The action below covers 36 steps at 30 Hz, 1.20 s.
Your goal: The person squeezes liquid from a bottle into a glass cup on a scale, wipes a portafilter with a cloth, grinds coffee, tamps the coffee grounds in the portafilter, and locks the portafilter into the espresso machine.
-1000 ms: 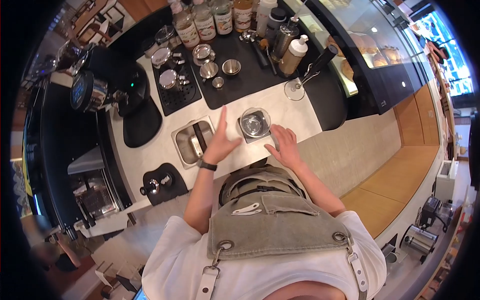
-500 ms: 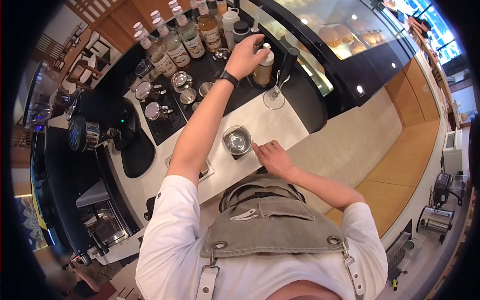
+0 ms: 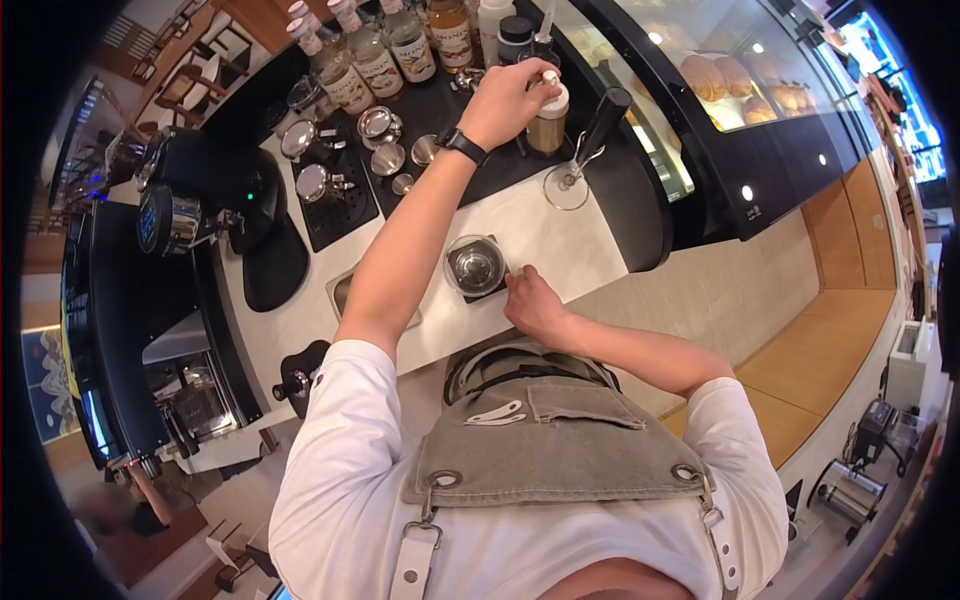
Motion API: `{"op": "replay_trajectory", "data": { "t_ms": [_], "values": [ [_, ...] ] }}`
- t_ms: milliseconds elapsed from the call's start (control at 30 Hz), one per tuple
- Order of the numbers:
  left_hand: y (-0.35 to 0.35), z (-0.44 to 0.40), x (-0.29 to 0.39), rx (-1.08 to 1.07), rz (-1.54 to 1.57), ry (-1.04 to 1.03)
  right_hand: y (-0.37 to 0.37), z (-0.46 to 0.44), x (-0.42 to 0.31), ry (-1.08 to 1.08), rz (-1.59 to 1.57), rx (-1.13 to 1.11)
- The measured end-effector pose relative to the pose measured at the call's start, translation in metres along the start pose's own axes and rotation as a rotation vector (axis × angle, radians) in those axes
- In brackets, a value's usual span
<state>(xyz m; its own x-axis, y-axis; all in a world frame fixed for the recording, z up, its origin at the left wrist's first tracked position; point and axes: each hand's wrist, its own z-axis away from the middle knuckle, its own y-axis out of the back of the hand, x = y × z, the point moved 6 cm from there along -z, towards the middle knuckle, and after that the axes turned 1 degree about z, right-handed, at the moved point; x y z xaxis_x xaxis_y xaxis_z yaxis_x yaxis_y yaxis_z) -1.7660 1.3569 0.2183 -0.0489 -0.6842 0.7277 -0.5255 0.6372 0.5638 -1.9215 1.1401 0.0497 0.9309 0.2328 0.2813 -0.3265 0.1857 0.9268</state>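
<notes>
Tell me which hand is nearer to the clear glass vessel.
Right. The right hand is close beside the glass vessel, though contact is unclear; the left hand is farther off, beyond the vessel, at the top of the white-capped bottle.

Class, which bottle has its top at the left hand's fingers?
The tan bottle, white-topped and nearest the glass. The left hand is at its top; the labelled bottles and black-topped bottle stand farther back.

Counter point(image 3: 525, 222) lies open between glass point(image 3: 474, 266) and wire stand point(image 3: 569, 180); bottles point(image 3: 411, 56) block beyond.
</notes>
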Motion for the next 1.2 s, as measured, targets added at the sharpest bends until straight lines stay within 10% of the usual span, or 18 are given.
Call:
{"op": "replay_trajectory", "data": {
  "t_ms": [267, 433, 567, 700, 967, 1200],
  "values": [
    [0.056, 0.012, 0.037, 0.196, 0.082, -0.072, -0.014, 0.005, -0.003, -0.029, 0.036, 0.132],
    [0.12, 0.062, 0.109, 0.284, 0.084, -0.07, 0.025, 0.038, 0.048, -0.306, -0.57, 0.162],
    [0.157, 0.125, 0.158, 0.386, 0.164, -0.198, 0.134, 0.118, 0.091, -0.595, -0.868, 0.984],
    [0.144, 0.184, 0.189, 0.225, 0.1, -0.332, 0.191, 0.119, 0.07, -0.678, -0.718, 1.236],
    [0.073, 0.269, 0.158, -0.218, 0.316, -0.33, 0.081, 0.13, -0.05, -0.806, -1.675, 0.617],
    [0.015, 0.279, 0.14, -0.303, 0.445, -0.275, 0.059, 0.178, -0.058, -0.782, -1.827, 0.42]
  ]
}}
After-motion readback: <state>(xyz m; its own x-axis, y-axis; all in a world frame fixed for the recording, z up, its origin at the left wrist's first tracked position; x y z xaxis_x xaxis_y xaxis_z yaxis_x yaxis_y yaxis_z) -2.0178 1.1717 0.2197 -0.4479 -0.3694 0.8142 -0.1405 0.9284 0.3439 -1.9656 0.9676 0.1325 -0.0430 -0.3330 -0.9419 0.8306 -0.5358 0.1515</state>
